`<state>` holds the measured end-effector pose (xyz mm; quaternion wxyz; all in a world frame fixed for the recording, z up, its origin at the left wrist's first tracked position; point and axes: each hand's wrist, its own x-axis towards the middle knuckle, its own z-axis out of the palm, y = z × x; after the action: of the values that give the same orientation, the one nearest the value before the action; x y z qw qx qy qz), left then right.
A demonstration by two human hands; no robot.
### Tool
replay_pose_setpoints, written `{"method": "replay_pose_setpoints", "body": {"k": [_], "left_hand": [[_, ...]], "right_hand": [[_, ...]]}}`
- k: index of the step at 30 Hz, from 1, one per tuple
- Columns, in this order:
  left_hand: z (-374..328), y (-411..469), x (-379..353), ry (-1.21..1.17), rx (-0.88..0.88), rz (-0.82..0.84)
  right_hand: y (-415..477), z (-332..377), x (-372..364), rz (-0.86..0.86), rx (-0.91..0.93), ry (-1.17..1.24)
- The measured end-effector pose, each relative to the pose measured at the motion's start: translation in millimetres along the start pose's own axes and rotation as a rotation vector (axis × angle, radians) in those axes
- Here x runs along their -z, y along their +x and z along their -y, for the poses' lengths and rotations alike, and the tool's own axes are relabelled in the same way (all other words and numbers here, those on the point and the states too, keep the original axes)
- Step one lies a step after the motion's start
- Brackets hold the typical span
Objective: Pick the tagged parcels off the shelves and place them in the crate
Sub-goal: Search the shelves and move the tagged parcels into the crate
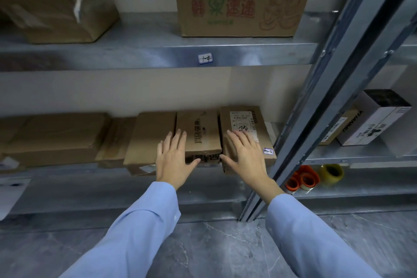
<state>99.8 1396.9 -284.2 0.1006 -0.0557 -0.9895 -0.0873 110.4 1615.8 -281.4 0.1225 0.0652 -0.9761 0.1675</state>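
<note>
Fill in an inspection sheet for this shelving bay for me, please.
Surface: metal lower shelf, parcels lying side by side on it.
Job's things: middle parcel beside labelled parcel; crate not in view.
Clutter: tape rolls and a white box in the bay to the right.
Hands: left hand open at the middle parcel's left edge; right hand open over the labelled parcel.
Cables: nothing seen.
Surroundings: printed carton on the upper shelf; grey marbled floor.
</note>
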Motion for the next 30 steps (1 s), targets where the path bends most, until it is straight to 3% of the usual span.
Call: {"method": "replay_pose_setpoints", "body": {"k": [19, 30], "left_hand": [[63, 32, -35, -0.229, -0.061, 0.061], [72, 36, -35, -0.374, -0.058, 0.022]], "right_hand": [[43, 41, -32, 0.152, -0.134, -0.104], [37, 37, -42, 0.062, -0.119, -0.095]]}}
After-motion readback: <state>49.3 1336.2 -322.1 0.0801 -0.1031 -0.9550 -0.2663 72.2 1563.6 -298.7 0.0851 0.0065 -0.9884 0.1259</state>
